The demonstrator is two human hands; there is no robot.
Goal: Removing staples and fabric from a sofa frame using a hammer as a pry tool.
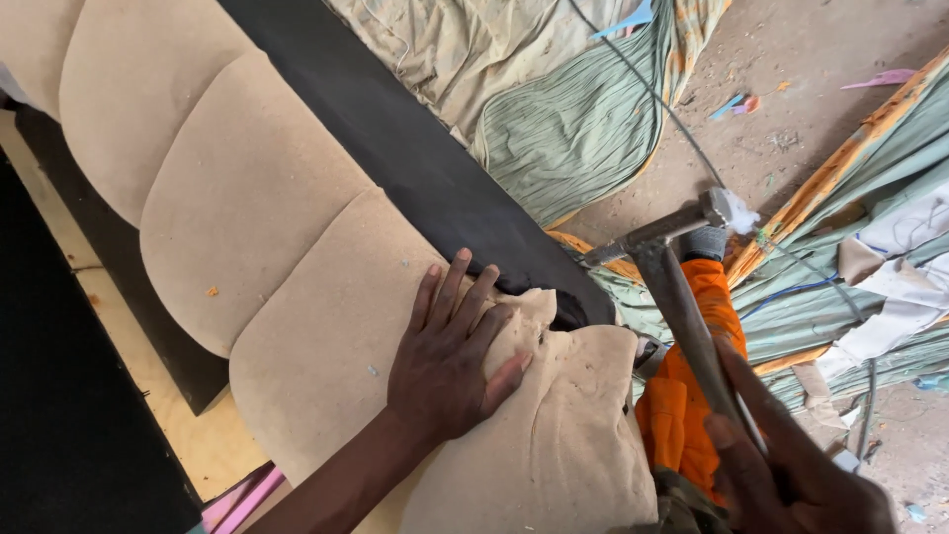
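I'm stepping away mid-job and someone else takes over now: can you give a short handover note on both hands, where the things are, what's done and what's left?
Left hand: flat, fingers spread, pressing the loose tan fabric down at the end of the tan scalloped padded panel.
Right hand: gripping the handle of the metal hammer, whose head is raised above the black board edge.
Done: the fabric lies smooth over the panel's other segments.
Left: the end by the left hand is bunched and wrinkled, not yet smooth.
Striped green cloth lies on the dirt floor beyond.
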